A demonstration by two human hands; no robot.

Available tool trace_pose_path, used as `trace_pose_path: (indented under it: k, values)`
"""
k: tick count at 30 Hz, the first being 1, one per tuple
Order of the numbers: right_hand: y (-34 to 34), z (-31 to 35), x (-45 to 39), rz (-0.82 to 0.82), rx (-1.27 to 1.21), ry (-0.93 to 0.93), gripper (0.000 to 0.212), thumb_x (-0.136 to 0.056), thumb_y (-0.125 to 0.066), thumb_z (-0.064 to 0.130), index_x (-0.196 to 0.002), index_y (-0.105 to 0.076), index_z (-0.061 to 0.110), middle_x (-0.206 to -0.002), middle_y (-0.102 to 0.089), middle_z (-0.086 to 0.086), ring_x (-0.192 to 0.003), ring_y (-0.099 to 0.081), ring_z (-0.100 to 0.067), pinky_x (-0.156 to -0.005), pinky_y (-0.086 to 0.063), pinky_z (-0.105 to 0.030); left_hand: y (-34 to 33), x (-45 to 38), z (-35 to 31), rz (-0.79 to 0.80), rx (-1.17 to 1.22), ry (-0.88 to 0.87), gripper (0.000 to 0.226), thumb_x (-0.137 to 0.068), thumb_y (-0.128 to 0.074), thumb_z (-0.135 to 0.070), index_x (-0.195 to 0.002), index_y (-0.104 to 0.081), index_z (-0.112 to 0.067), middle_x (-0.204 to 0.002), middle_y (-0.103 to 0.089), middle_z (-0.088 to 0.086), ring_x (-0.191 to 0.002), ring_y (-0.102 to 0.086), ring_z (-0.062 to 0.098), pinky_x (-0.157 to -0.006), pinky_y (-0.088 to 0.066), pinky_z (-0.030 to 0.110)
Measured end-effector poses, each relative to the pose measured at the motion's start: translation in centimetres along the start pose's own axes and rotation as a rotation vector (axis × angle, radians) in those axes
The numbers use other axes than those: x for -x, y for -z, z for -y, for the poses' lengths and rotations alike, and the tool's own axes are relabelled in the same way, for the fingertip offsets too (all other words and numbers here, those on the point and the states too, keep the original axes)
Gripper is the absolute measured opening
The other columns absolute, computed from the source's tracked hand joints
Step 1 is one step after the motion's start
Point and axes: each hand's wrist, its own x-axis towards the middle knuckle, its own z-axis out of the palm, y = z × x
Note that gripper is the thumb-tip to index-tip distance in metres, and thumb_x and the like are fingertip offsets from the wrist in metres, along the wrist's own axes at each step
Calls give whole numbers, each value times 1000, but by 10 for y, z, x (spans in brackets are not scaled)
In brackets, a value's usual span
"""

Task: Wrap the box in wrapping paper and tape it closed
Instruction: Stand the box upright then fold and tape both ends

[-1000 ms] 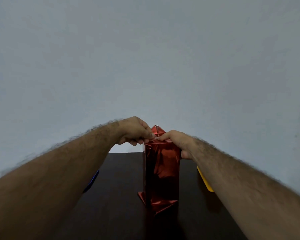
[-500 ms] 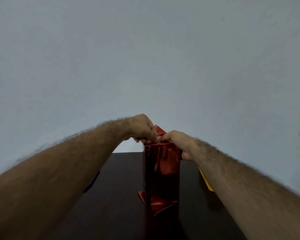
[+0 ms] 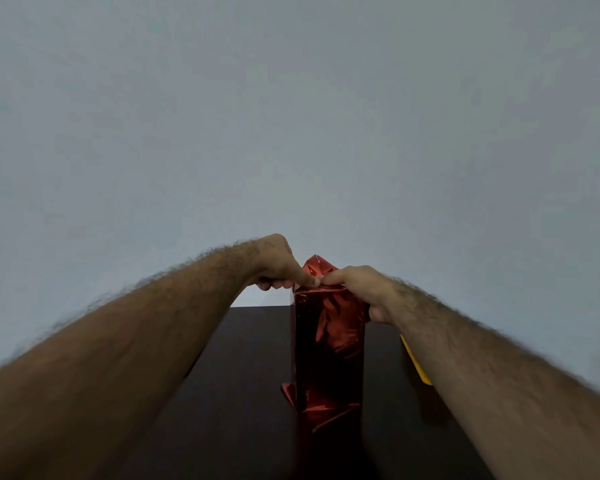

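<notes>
Box (image 3: 329, 344), red foil wrapping paper (image 3: 317, 268): standing upright mid-desk (image 3: 250, 375), unmoved. Left hand (image 3: 278, 263) and right hand (image 3: 357, 285) are pinching the top flap at the box's upper edge; left index is now lying straighter along the fold than before. Yellow object (image 3: 414, 362): beside right forearm.

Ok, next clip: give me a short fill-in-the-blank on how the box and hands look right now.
1. The box is covered in shiny ____ wrapping paper.
2. The box stands ____ on the dark table.
3. The left hand and right hand meet at the ____ end of the box.
4. A pointed paper flap sticks ____ behind the fingertips.

Missing words: red; upright; top; up
</notes>
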Motion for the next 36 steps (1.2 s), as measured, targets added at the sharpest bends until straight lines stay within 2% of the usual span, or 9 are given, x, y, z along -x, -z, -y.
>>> trace_pose_path:
  k: [8, 13, 17, 20, 24, 27, 30, 33, 36]
  values:
    - [-3, 1, -6, -56, 35, -9, 36, -87, -80, 26, -116, -73, 5, -95, -81, -14, -75, -79, -28, -71, -64, -41, -12, -1, 26, -29, 467, 150, 26, -84, -85, -14, -90, -60, -10, -66, -49, 3, -48, -40, 15, -49, -29, 24]
    - [-2, -1, -3, -64, 66, 46, 30, -87, -81, 29, -110, -78, 9, -94, -82, -8, -80, -80, -22, -73, -64, -35, -29, 6, 23, -42, 476, 124, 40, -78, -92, -28, -97, -64, -8, -82, -48, 6, -51, -36, 16, -49, -28, 26]
    - [-3, -1, -6, -89, 89, 48, 32, -85, -82, 30, -109, -79, 9, -95, -82, -7, -86, -80, -23, -78, -62, -35, -35, 10, 29, -21, 643, 214, 26, -83, -85, -20, -95, -63, -12, -78, -46, 4, -51, -34, 15, -52, -28, 26]
    - [-5, 0, -3, -86, 82, 27, 34, -85, -82, 31, -111, -79, 9, -96, -82, -7, -83, -80, -22, -73, -61, -33, -47, 13, 31, -24, 819, 179, 10, -89, -74, -12, -94, -65, -11, -80, -50, 4, -49, -39, 14, -51, -32, 25]
    - [-7, -2, 5, -157, 68, 126, 51, -80, -88, 44, -112, -76, 7, -101, -82, -7, -92, -80, -26, -90, -65, -45, -57, 18, 33, -152, 904, 77, 7, -84, -64, -13, -88, -59, -11, -78, -43, 4, -51, -34, 15, -52, -29, 28]
    - [-10, -6, 9, -343, 16, 268, 75, -69, -85, 71, -118, -69, 16, -110, -74, 0, -103, -74, -24, -93, -62, -42, -58, 21, 36, -311, 832, -7, 35, -85, -68, -30, -111, -56, -10, -93, -51, 2, -71, -48, 17, -61, -41, 33]
    - [-5, -3, 15, -388, -113, 267, 54, -94, -66, 65, -120, -67, 18, -115, -71, 1, -102, -69, -19, -98, -57, -44, -55, 23, 39, -416, 739, -88, 48, -96, -71, -41, -132, -50, -19, -119, -57, -2, -108, -58, 19, -94, -51, 42]
    - [5, -3, 22, -332, -140, 199, 60, -98, -58, 63, -138, -61, 18, -131, -66, 4, -117, -63, -18, -112, -46, -51, -50, 24, 38, -359, 682, -156, 60, -93, -78, -40, -141, -48, -19, -129, -60, -1, -119, -60, 19, -90, -51, 33]
    - [6, -5, 30, -392, -49, 286, 53, -96, -63, 63, -129, -65, 21, -126, -66, 7, -118, -62, -16, -112, -47, -49, -49, 24, 34, -333, 613, -122, 64, -92, -79, -34, -146, -49, -16, -133, -60, 1, -120, -60, 19, -90, -46, 30]
